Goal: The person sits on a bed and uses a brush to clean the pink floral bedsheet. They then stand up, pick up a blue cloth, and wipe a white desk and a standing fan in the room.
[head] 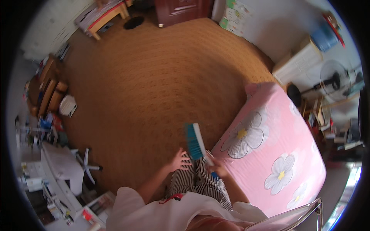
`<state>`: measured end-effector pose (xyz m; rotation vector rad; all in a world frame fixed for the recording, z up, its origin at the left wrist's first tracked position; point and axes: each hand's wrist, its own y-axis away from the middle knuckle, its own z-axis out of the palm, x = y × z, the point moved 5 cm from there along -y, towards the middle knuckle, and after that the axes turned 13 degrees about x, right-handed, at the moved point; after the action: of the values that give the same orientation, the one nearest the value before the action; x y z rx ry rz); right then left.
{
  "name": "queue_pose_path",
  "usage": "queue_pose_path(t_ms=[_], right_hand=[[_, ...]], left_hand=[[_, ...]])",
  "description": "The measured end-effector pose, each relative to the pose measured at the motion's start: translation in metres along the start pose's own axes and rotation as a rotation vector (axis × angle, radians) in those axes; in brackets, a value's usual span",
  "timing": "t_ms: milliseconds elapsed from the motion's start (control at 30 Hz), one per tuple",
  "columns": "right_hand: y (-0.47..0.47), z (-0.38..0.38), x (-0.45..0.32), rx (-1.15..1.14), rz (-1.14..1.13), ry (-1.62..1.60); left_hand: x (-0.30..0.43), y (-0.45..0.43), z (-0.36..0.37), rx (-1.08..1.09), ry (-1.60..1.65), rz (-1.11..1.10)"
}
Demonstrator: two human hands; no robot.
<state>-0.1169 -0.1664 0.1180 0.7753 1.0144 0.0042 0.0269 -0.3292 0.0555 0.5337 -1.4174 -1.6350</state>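
Note:
In the head view my right hand (218, 168) is closed around the handle of a bed brush (199, 140) with a white back and teal bristles. The brush points away from me, its bristles turned to the left. My left hand (180, 162) has its fingers spread near the bristles and holds nothing. Both hands are above my striped trousers (185, 180). Just right of the brush lies a bed or mattress with a pink flowered sheet (268, 138), its near-left edge beside my right hand.
Brown patterned floor (150, 78) stretches ahead. On the left are a wheeled chair (65, 167), a white stool (68, 105) and brown furniture (49, 89). A standing fan (334, 80) and a white cabinet (299, 62) are at the right. A dark red door (185, 11) stands at the far side.

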Motion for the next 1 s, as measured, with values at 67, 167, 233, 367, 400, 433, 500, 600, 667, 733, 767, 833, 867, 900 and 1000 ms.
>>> queue_pose_path(t_ms=[67, 167, 233, 367, 400, 433, 500, 600, 667, 733, 767, 833, 867, 900, 1000], right_hand=[[0.011, 0.081, -0.034, -0.411, 0.140, -0.117], [0.040, 0.186, -0.101, -0.639, 0.271, 0.179], [0.048, 0.233, -0.129, -0.787, 0.265, 0.388], [0.028, 0.296, -0.125, -1.068, 0.190, 0.661], [0.024, 0.317, -0.121, -1.123, 0.155, 0.716], [0.026, 0.342, -0.122, -1.168, 0.183, 0.761], [0.037, 0.394, -0.131, -1.269, 0.309, 0.856], [0.030, 0.462, -0.129, -1.212, 0.330, 1.053], [0.011, 0.500, -0.132, -1.109, 0.028, 1.088], [-0.024, 0.507, -0.127, -1.074, 0.060, 1.084], [-0.040, 0.509, -0.135, -1.046, 0.072, 1.080], [-0.067, 0.518, -0.151, -1.072, -0.042, 1.188], [-0.084, 0.517, -0.148, -1.044, -0.064, 1.263], [-0.102, 0.506, -0.141, -0.985, -0.107, 1.360], [-0.154, 0.498, -0.145, -0.727, -0.160, 1.140]], left_hand=[[0.020, 0.067, -0.038, -0.158, 0.399, 0.157], [0.044, 0.180, -0.076, -0.075, 0.960, 0.370], [0.040, 0.257, -0.100, 0.166, 1.169, 0.480], [-0.013, 0.373, -0.154, 0.720, 1.290, 0.696], [-0.033, 0.395, -0.167, 0.848, 1.317, 0.763], [-0.047, 0.410, -0.177, 0.881, 1.370, 0.782], [-0.071, 0.433, -0.201, 0.949, 1.468, 0.835], [-0.088, 0.440, -0.233, 0.826, 1.697, 0.942], [-0.081, 0.441, -0.276, 0.856, 1.699, 0.970], [-0.044, 0.456, -0.298, 0.946, 1.682, 0.889], [-0.010, 0.468, -0.304, 0.913, 1.625, 0.851], [0.039, 0.474, -0.320, 0.898, 1.510, 0.750], [0.042, 0.444, -0.337, 0.945, 1.313, 0.880], [0.068, 0.430, -0.349, 0.861, 1.229, 0.900], [0.169, 0.432, -0.351, 0.500, 1.083, 1.013]])
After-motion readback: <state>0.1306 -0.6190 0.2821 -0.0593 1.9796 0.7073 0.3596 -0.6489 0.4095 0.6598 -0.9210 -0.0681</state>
